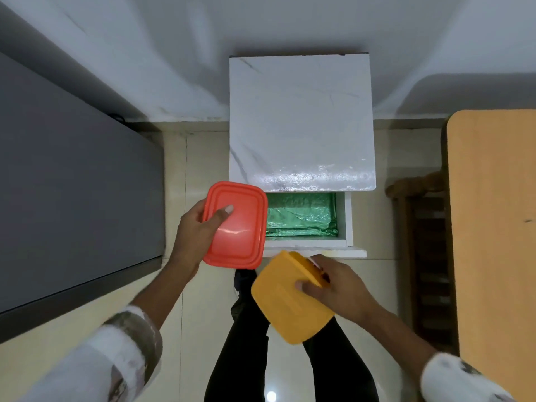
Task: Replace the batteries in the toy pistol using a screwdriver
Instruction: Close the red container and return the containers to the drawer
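Note:
I stand over a small white cabinet (301, 117) whose drawer (346, 221) is pulled open toward me, showing a green foil lining (301, 216). My left hand (197, 230) grips a closed red lidded box (240, 236) at its left edge, thumb on the lid, held over the drawer's left side. My right hand (336, 285) holds a closed yellow lidded box (287, 306), tilted, just in front of the drawer. No toy pistol, screwdriver or batteries are visible; the boxes hide their contents.
A grey bed or mattress (72, 184) fills the left side. A wooden table (493, 227) runs along the right, with a dark wooden chair (426, 242) beside it. My legs in black trousers (249, 358) stand on the tiled floor (200, 158).

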